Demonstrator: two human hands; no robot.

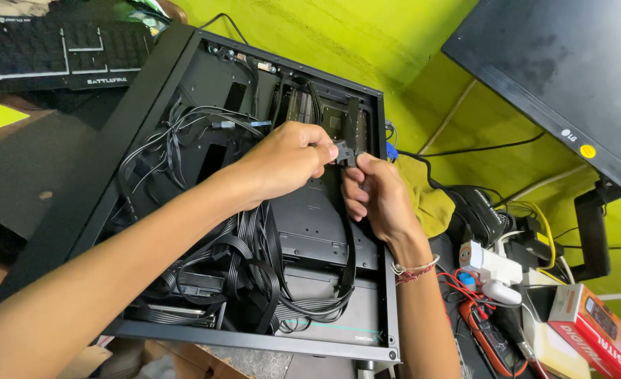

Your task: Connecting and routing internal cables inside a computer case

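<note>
Two bare hands are meeting over an open black computer case [149, 91] lying on its side on a counter [16, 168]. The left hand [282, 161] is reaching in from the lower left, its fingers pinching a small black connector [343, 151]. The right hand [374, 193] is gripping the same connector from below, fingers curled around it. A flat black cable [349, 260] is hanging from the connector into a tangle of black cables [247, 260] inside the case. A monitor [570, 77] is leaning at the upper right.

Black computer case [152, 84], black cables [254, 260], yellow-green wall [338, 35], red box [595, 330].
</note>
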